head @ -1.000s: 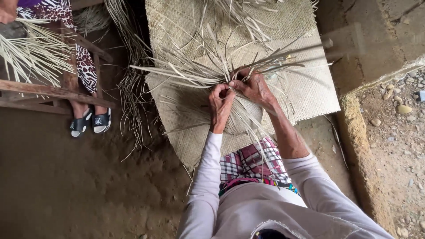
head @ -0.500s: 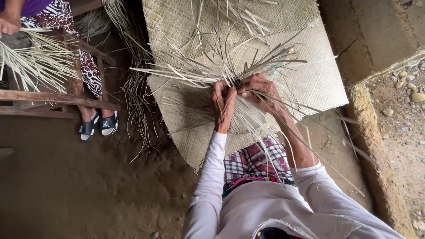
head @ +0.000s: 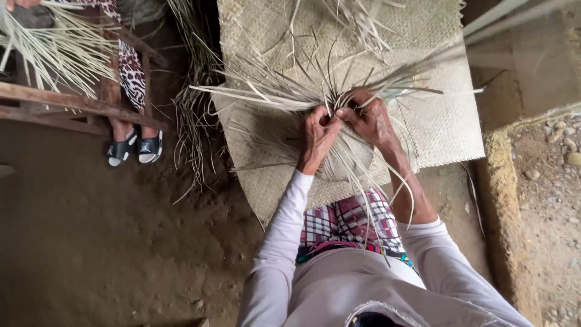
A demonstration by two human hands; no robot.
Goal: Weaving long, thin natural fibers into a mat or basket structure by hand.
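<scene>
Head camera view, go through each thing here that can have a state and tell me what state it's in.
Left hand: closed, pinching the strips.
Right hand: closed on the strips.
Dried leaf strips: loose ends fanned out, unwoven.
Woven mat: spread flat on the ground.
Sandals: worn by a seated person.

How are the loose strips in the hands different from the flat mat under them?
The loose strips fan out separately, sticking up and sideways; the woven mat has its strips locked into a flat criss-cross sheet. The left hand and right hand pinch the strips, while the mat lies on the ground. Both share one pale straw colour.
</scene>
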